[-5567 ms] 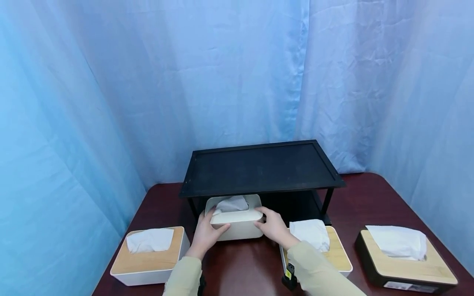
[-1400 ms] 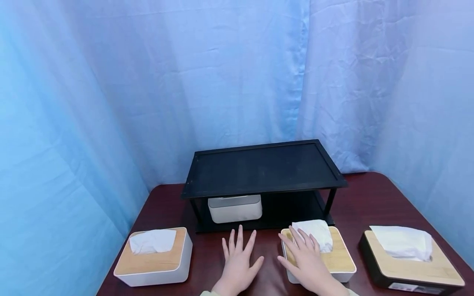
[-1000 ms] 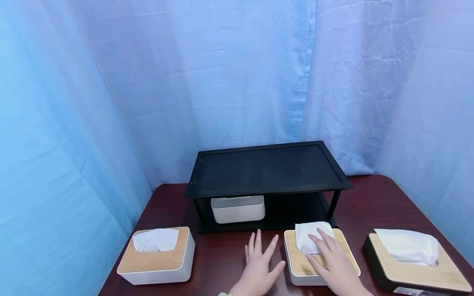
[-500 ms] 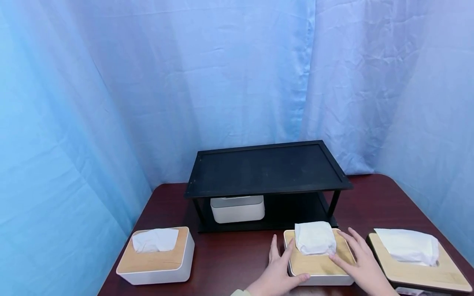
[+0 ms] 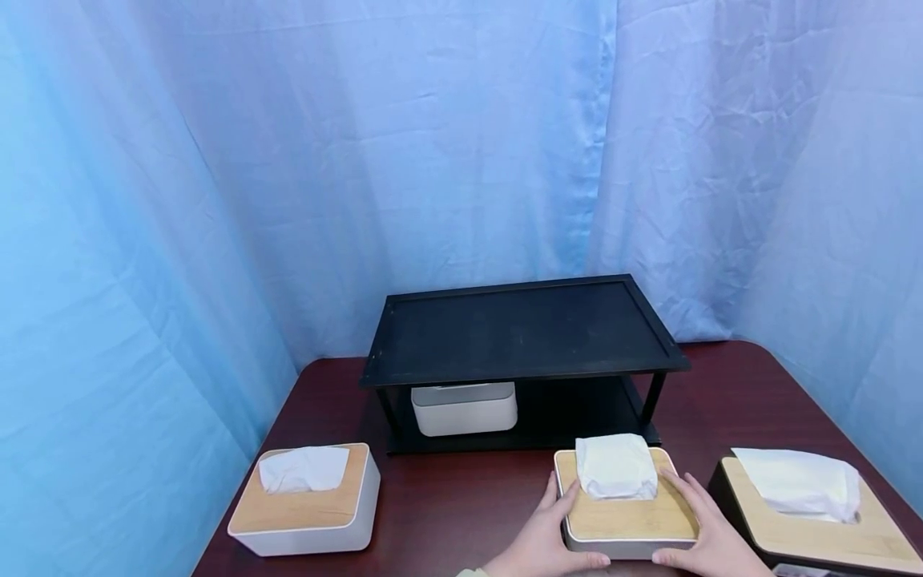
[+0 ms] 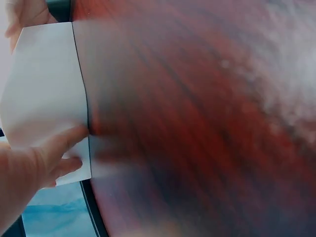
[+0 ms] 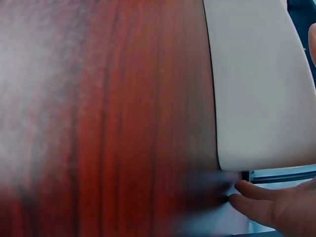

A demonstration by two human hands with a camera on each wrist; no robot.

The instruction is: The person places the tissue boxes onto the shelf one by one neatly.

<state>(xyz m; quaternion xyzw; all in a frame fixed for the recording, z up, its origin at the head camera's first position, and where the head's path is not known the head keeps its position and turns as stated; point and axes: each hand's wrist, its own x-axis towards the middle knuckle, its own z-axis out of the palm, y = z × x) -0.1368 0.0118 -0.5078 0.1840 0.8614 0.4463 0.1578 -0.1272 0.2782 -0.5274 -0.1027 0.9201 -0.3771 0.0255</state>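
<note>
A white tissue box with a light wood lid (image 5: 627, 521) sits on the table in front of the shelf, a tissue sticking up from its slot. My left hand (image 5: 541, 537) is at its left end, thumb stretched along the front bottom edge and fingers up at the left rim. At the opposite end, my right hand (image 5: 710, 533) has its fingers spread by the right rim and its thumb near the front corner. In the right wrist view, two right fingertips (image 7: 237, 190) show just past the end of the box's plain front wall (image 7: 261, 89). Both hands' far sides are hidden.
A black two-tier shelf (image 5: 519, 328) stands behind, with an off-white tissue box (image 5: 465, 413) at the left of its lower tier. Another wood-lidded white tissue box (image 5: 310, 513) sits at left. A dark tissue box with wood lid (image 5: 829, 529) stands close beside my right hand.
The off-white box went from between my hands onto the lower tier. My hands then moved right, parted, and came in around both ends of the wood-lidded box, which has stayed put.
</note>
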